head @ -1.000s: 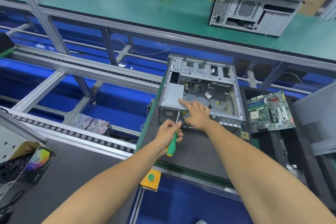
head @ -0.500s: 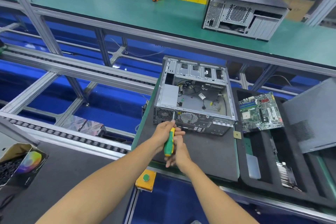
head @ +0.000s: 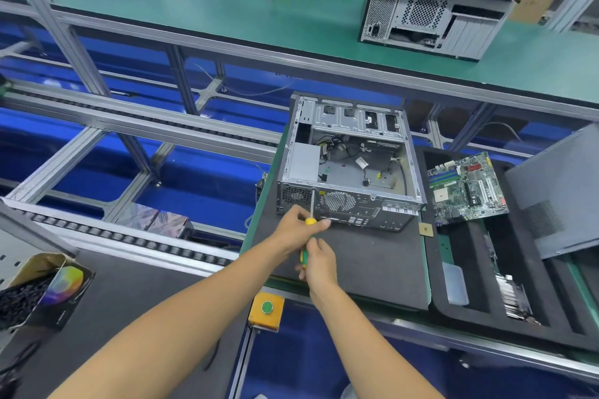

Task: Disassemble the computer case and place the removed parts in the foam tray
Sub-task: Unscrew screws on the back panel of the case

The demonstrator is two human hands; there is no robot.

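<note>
Head view: motherboard (head: 466, 189), side panel (head: 557, 191), perhaps a card (head: 515, 298), in foam tray (head: 434, 304).

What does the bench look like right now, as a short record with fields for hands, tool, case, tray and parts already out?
left hand: grips the screwdriver near its top
right hand: holds the handle's lower end
tool tip: at the rear panel of the computer case
case: open, lying on its side on a dark mat
foam tray: right of the case
parts out: motherboard in the tray
</note>
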